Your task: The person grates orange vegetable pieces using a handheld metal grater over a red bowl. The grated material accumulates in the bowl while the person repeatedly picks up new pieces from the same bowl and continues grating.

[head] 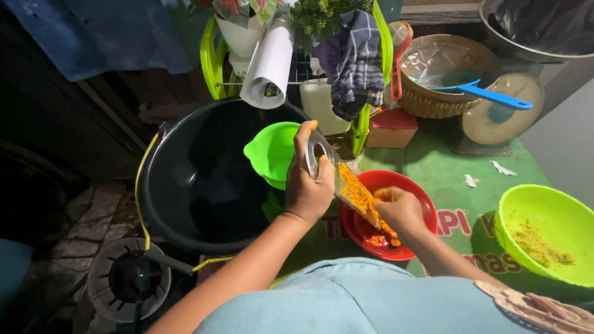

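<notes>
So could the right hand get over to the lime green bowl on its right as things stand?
Probably yes. The right hand is pressing an orange piece on the grater over the red bowl. Only bare green table cover lies between it and the lime green bowl, though it would have to leave the grater first.

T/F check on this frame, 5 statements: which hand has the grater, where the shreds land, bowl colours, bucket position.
1. The left hand holds the metal grater by its handle. True.
2. The right hand rests in the lime bowl. False: it is against the grater, over the red bowl.
3. Orange shreds lie in the red bowl. True.
4. The black bucket is right of the red bowl. False: left.
5. The blue scoop lies in the red bowl. False: in the woven basket.
</notes>
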